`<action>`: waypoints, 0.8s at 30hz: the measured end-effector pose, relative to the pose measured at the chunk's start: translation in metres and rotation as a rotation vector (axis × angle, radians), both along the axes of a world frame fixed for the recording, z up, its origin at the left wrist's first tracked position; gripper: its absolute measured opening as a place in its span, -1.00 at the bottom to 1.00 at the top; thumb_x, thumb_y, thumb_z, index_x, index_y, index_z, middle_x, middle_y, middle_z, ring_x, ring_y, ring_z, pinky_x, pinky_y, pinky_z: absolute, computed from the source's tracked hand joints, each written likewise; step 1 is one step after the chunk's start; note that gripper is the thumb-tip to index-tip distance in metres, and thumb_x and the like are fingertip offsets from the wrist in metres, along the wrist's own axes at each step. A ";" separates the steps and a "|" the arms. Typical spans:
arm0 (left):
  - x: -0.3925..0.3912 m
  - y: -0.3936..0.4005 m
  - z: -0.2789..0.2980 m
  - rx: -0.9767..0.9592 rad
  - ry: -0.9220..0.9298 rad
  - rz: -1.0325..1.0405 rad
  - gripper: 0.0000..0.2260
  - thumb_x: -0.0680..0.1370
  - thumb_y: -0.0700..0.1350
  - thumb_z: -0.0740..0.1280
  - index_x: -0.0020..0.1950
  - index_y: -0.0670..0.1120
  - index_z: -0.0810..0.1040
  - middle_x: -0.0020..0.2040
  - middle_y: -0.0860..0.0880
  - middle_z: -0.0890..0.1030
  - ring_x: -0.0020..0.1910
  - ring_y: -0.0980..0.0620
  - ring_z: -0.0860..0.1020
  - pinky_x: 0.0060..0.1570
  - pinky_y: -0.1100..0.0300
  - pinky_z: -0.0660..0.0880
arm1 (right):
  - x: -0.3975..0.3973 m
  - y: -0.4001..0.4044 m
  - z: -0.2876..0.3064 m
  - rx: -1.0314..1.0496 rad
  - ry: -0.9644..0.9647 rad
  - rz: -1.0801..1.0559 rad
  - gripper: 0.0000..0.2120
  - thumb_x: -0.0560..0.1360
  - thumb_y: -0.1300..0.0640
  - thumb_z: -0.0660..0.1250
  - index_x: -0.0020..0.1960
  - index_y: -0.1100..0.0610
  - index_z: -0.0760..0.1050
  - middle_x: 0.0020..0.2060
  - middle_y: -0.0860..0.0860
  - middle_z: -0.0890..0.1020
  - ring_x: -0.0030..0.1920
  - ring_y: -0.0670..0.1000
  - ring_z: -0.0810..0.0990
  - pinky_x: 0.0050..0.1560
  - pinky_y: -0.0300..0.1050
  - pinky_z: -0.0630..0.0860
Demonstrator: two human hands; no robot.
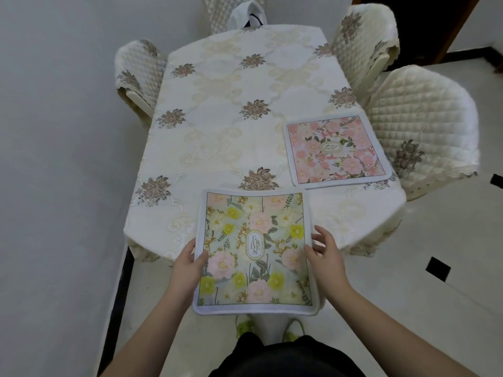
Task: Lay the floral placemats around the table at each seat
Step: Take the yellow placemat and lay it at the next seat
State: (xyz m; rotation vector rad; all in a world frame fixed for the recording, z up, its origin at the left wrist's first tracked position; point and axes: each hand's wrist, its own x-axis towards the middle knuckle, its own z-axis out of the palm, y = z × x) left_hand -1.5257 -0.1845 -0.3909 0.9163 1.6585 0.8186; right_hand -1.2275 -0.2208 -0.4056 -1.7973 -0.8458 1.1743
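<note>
Left hand (187, 263) and right hand (325, 257) pinch the side edges of the yellow-green "GARDEN" placemat (254, 250), thumbs on top. Soft, squarish, white-bordered; lettering runs away from the person; far edge over the table (217, 126) near end. Pink placemat (337, 149) lies flat at the table's right edge, beside a quilted chair (424, 126).

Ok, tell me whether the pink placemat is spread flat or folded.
Spread flat: the pink placemat lies open, all four edges showing.

Cream quilted chair covers (424, 126) ring the cream embroidered tablecloth (223, 110), white fabric bag (249, 14) at the far end.
</note>
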 end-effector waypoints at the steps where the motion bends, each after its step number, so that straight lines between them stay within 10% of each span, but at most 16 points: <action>1: -0.003 -0.002 0.002 0.007 -0.015 0.017 -0.67 0.61 -0.22 0.30 0.30 0.12 0.49 0.09 -0.15 0.68 0.01 -0.19 0.66 -0.03 -0.23 0.61 | 0.000 0.001 0.004 0.005 0.000 0.031 -0.53 0.56 0.14 0.32 0.42 -0.09 0.31 0.15 -0.16 0.57 0.07 -0.13 0.59 -0.04 -0.18 0.54; 24: -0.196 -0.134 0.032 0.088 -0.145 0.487 -0.52 0.62 -0.26 0.28 0.46 0.15 0.34 0.12 -0.01 0.66 -0.07 -0.02 0.71 -0.22 -0.02 0.66 | -0.214 0.007 0.051 0.121 -0.119 0.668 -0.36 0.57 0.15 0.32 0.54 -0.10 0.13 0.33 -0.11 0.48 0.22 -0.08 0.53 0.27 0.03 0.50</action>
